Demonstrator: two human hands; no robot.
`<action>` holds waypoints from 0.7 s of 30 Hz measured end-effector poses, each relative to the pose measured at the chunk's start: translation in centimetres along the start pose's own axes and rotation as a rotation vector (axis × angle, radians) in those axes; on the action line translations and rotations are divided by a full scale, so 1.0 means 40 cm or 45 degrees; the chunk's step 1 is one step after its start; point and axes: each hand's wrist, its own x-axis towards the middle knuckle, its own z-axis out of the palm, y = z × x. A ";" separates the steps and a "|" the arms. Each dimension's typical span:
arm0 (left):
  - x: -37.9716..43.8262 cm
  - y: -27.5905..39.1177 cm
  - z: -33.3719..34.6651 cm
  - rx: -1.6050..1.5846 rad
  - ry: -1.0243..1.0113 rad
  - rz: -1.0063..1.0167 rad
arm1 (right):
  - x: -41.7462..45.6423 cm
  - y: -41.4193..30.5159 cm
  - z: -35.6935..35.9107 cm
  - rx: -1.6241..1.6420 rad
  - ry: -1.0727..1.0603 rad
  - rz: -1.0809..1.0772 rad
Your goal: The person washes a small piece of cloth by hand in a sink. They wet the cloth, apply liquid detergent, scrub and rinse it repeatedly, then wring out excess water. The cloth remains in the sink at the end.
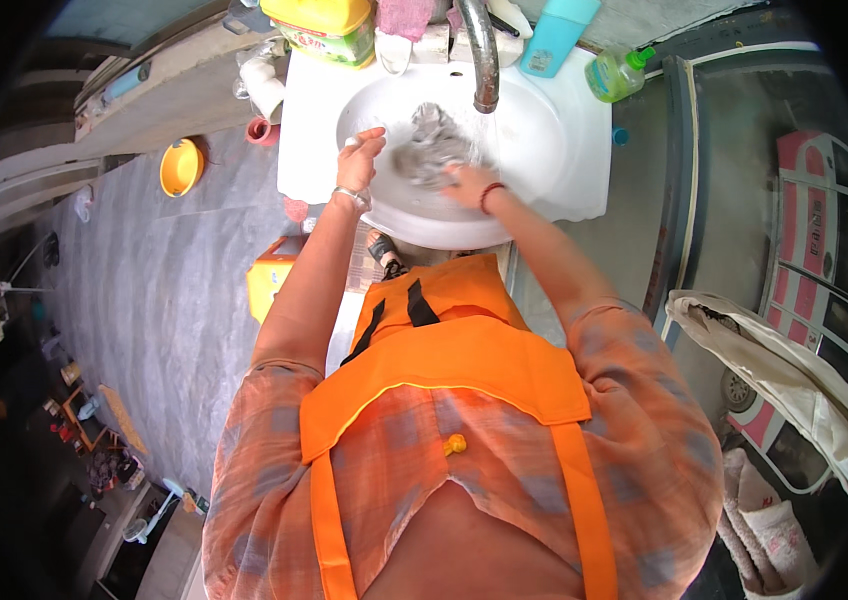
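A wet grey cloth (435, 146) lies in the white washbasin (529, 169), its lower part blurred by motion. My right hand (471, 186), with a red cord bracelet at the wrist, is at the cloth's lower right edge; blur hides whether its fingers grip it. Over the basin's left rim is my left hand (359, 160), apart from the cloth and holding nothing visible. A white patch like foam shows on it, and a silver bangle circles the wrist. Water runs from the metal faucet (485, 67) beside the cloth.
On the basin's back ledge stand a yellow-lidded tub (326, 34), a turquoise bottle (559, 37) and a green pump bottle (619, 75). A white pipe (263, 86) is at the left. A yellow bowl (181, 168) and an orange-yellow box (270, 277) are on the left side. Fabric (776, 367) hangs at right.
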 end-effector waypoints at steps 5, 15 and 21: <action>-0.027 0.003 0.042 -0.024 -0.196 -0.168 | -0.055 0.134 -0.117 -0.204 0.612 0.363; -0.052 -0.023 0.089 -0.407 -0.187 -0.580 | 0.001 -0.128 0.042 0.591 0.377 0.055; 0.014 -0.072 0.071 -0.989 -0.590 -0.647 | -0.166 -0.231 -0.092 0.584 0.456 -0.352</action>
